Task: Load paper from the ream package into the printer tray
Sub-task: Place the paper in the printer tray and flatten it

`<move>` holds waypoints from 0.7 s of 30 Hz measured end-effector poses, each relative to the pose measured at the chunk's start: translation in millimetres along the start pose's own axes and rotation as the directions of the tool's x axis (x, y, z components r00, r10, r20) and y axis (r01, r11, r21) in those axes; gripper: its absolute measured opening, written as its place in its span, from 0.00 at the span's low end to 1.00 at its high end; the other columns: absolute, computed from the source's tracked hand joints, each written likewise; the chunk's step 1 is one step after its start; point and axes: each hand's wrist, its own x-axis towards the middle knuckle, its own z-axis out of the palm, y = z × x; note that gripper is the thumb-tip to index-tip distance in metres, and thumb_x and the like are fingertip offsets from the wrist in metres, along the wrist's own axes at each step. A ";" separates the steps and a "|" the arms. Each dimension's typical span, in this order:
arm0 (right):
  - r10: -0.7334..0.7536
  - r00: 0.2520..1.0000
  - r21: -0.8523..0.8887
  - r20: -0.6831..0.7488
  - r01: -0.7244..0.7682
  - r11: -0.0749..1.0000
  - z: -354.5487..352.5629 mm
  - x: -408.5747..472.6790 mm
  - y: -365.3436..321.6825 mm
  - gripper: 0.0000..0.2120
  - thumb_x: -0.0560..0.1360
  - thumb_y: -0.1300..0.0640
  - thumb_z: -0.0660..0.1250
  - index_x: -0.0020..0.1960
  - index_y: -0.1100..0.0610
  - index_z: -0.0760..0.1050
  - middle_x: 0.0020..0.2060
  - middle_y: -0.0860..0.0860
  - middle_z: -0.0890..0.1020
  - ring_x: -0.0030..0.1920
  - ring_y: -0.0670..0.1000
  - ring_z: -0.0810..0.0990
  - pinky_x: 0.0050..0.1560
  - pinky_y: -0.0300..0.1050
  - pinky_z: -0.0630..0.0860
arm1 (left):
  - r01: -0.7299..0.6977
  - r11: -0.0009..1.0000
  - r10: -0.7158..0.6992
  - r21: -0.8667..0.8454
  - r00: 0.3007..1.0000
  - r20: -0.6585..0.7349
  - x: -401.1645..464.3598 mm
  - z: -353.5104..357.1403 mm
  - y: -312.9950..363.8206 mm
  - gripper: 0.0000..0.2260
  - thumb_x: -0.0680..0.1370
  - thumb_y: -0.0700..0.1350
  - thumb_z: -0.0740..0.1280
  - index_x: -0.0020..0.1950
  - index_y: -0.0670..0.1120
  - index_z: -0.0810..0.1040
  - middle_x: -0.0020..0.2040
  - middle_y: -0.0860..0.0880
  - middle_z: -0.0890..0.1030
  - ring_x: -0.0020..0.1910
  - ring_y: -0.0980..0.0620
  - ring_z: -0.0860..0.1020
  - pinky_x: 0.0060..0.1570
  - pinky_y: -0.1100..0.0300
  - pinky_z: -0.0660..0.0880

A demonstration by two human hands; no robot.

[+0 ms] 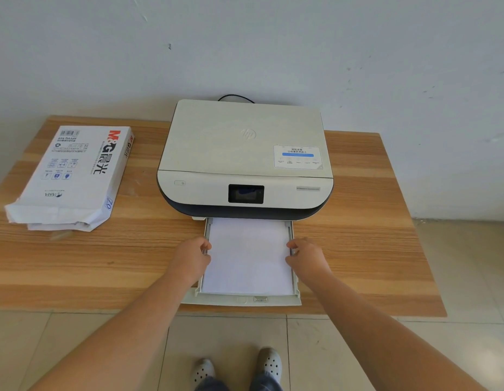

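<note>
The table (pixel 358 221) was wood-grain, pretty matt, looked like laminate. The printer (pixel 245 142) had a cream plastic shell with a slightly textured matt lid, a darker smooth plastic band below, and a glossy black screen (pixel 246 194). Its tray (pixel 245 300) was pale matt plastic, with plain matt white paper (pixel 248 255) lying in it. The ream package (pixel 73 170) was printed paper wrap, crumpled at its torn end.

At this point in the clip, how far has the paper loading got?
Done: a stack of white paper lies flat in the pulled-out printer tray, and the opened ream package lies aside on the table. In hand: the left hand and right hand grip the tray's side rails. Left: pushing the tray back into the printer.
</note>
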 end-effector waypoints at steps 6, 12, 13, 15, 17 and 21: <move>-0.301 0.936 -0.375 0.182 0.349 0.859 -3.5 -1.6 -8.2 0.20 0.76 0.54 0.65 0.68 0.49 0.70 0.69 0.47 0.68 0.67 0.50 0.68 0.63 0.44 0.70 | -0.387 0.860 0.281 0.333 0.903 0.324 2.9 -5.1 -8.2 0.17 0.77 0.46 0.67 0.66 0.50 0.74 0.66 0.53 0.71 0.66 0.54 0.66 0.65 0.61 0.65; -0.391 0.818 -0.575 0.423 0.575 0.582 1.0 -6.3 -6.9 0.33 0.72 0.42 0.68 0.73 0.46 0.61 0.75 0.48 0.57 0.75 0.52 0.53 0.73 0.53 0.57 | -0.570 0.610 0.304 0.551 0.810 0.501 -2.0 4.4 -11.6 0.28 0.74 0.58 0.65 0.72 0.54 0.66 0.77 0.52 0.57 0.75 0.51 0.53 0.74 0.52 0.49; -0.385 0.815 -0.578 0.433 0.579 0.575 1.6 -7.1 -4.9 0.34 0.71 0.41 0.68 0.74 0.45 0.61 0.76 0.47 0.57 0.75 0.52 0.52 0.73 0.53 0.56 | -0.573 0.603 0.306 0.555 0.808 0.503 -2.4 6.2 -12.4 0.28 0.74 0.58 0.65 0.73 0.54 0.65 0.77 0.52 0.56 0.75 0.51 0.53 0.74 0.51 0.48; -0.378 0.813 -0.585 0.442 0.581 0.566 2.2 -8.8 -1.4 0.36 0.70 0.40 0.69 0.74 0.45 0.60 0.76 0.48 0.56 0.75 0.52 0.52 0.73 0.53 0.56 | -0.570 0.607 0.306 0.554 0.811 0.499 -2.1 7.9 -13.6 0.29 0.73 0.58 0.66 0.73 0.55 0.64 0.77 0.52 0.56 0.75 0.51 0.54 0.75 0.51 0.48; -0.377 0.811 -0.596 0.448 0.585 0.550 2.5 -9.6 1.6 0.36 0.70 0.41 0.69 0.74 0.45 0.60 0.76 0.48 0.56 0.75 0.53 0.53 0.73 0.53 0.55 | -0.569 0.612 0.310 0.550 0.812 0.494 -0.8 8.3 -15.1 0.29 0.73 0.57 0.66 0.73 0.55 0.63 0.77 0.52 0.56 0.75 0.51 0.54 0.75 0.51 0.48; -0.384 0.807 -0.605 0.448 0.590 0.535 3.6 -11.9 6.3 0.36 0.71 0.42 0.69 0.74 0.46 0.60 0.77 0.48 0.55 0.75 0.54 0.53 0.74 0.52 0.54 | -0.561 0.622 0.296 0.547 0.815 0.499 -2.4 7.6 -17.7 0.31 0.73 0.57 0.66 0.75 0.55 0.61 0.78 0.52 0.52 0.76 0.51 0.52 0.75 0.52 0.48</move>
